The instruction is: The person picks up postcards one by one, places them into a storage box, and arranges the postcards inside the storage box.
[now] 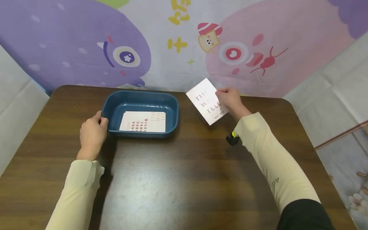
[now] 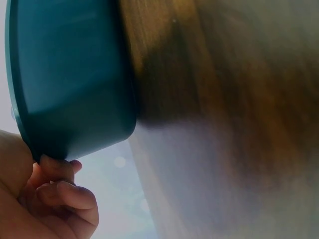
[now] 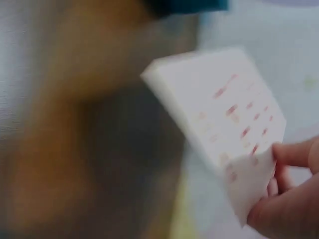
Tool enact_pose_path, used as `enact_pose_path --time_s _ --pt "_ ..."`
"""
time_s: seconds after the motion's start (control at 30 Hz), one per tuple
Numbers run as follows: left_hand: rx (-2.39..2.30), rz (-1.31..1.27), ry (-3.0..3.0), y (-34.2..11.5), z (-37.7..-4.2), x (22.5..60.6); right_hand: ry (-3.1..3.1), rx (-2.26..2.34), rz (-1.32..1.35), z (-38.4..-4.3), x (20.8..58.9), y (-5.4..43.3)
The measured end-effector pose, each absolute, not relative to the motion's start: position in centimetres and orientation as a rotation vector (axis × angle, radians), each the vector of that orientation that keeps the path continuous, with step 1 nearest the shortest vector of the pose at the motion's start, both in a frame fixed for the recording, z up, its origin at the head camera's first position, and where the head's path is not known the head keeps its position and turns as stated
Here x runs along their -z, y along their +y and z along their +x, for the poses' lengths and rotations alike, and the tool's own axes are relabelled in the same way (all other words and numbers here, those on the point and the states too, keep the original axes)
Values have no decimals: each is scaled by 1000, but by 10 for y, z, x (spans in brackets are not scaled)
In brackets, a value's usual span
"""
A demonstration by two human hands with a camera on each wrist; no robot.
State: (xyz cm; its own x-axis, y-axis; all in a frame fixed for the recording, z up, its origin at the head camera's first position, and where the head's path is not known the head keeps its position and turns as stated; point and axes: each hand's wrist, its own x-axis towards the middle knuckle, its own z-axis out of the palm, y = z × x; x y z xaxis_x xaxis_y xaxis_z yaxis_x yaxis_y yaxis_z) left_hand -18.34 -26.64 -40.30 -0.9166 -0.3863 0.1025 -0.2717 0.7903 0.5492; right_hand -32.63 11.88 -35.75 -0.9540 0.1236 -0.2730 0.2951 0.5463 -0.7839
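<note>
A dark blue rectangular plastic basin stands on the table, with white printed cards lying inside it. My left hand grips the left end of the basin's rim; in the left wrist view its curled fingers are at the rim's corner. To the right of the basin, my right hand pinches a white card by one edge between thumb and fingers. Large letters are printed on this card, and it is held tilted above the table. In the right wrist view, the card shows reddish print.
The brown wooden table ends at a backdrop with purple and pink cartoon figures, close behind the basin. Pale cloth walls border the left and right sides. A small black device sits at the right wrist.
</note>
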Motion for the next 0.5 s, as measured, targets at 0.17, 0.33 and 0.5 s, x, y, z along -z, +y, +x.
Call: enact_pose_path --time_s 0.17,0.33,0.5 --pt "782 530 -2769 -269 -181 402 2559 1361 124 -331 322 77" --pt "783 548 -2758 -268 -178 404 2533 1265 -148 -333 325 23" --pt "784 553 -2763 -263 -177 409 2537 1108 -386 -331 349 -15"
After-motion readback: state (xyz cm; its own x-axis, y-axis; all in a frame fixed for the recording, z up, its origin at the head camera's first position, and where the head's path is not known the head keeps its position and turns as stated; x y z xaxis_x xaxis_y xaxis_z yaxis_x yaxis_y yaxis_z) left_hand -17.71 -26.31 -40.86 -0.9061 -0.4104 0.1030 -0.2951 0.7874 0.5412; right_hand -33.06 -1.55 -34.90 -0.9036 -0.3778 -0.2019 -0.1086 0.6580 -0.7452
